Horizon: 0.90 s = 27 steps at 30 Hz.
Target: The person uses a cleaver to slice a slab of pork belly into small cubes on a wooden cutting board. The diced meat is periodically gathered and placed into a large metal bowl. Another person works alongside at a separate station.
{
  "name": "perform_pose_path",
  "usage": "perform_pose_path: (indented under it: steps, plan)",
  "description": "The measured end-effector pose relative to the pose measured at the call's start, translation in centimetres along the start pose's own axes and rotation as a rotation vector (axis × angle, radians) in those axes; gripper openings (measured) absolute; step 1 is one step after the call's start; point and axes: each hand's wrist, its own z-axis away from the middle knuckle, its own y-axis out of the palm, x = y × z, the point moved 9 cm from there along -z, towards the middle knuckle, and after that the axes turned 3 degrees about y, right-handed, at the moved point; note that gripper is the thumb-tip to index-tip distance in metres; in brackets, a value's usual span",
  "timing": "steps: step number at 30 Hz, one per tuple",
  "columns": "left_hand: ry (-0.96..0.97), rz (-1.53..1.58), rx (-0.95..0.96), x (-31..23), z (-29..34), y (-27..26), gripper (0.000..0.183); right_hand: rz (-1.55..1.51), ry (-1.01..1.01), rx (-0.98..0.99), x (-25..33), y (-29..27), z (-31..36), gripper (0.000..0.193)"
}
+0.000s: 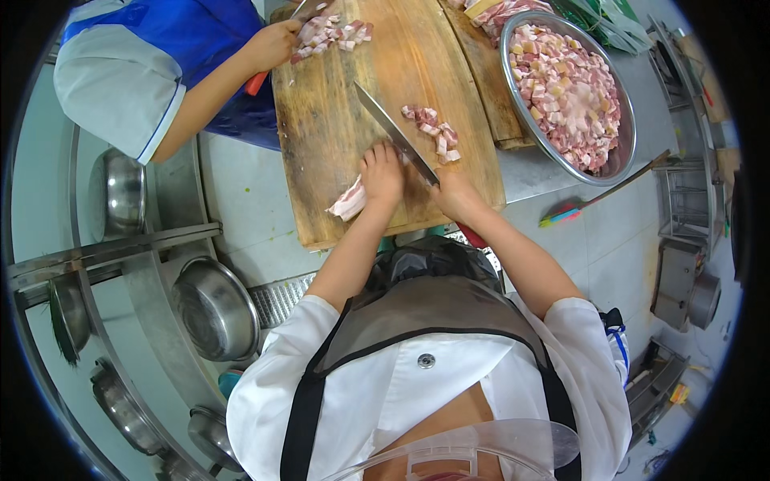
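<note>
On the wooden cutting board [337,152], my left hand [381,170] rests with bent fingers on a strip of pork belly [348,200], whose pale end sticks out at the near left. My right hand [455,195] is wrapped round the handle of a long knife [396,133]. The blade slants away to the far left and passes close beside my left fingertips. Cut pork pieces [433,128] lie in a short row to the right of the blade, apart from it.
A co-worker's hand [277,46] holds another knife at the board's far left, beside diced pork [337,34]. At the right, a large metal bowl [629,120] is heaped with pork cubes. Metal basins [215,309] stand on racks at left. A broom [597,196] lies beyond the table edge.
</note>
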Motion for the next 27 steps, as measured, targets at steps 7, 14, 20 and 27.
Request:
perform_pose_path:
  steps: [7, 14, 20, 27]
  plan:
    - [-0.048, 0.069, 0.079, -0.2, -0.6, -0.3, 0.033, -0.063, 0.141, 0.236, -0.9, -2.2, 3.0, 0.027]
    - [0.006, 0.088, 0.111, -0.4, -1.0, 0.0, 0.027, 0.08, 0.079, 0.088, 0.3, 1.6, -2.8, 0.029]
    - [-0.059, 0.134, 0.021, 0.1, -0.6, -1.5, 0.037, -0.146, 0.07, 0.046, -2.0, -1.3, -4.4, 0.03]
    - [-0.082, 0.122, -0.035, 1.5, 1.2, -1.8, 0.043, -0.187, -0.012, -0.065, -1.0, -2.2, -0.7, 0.026]
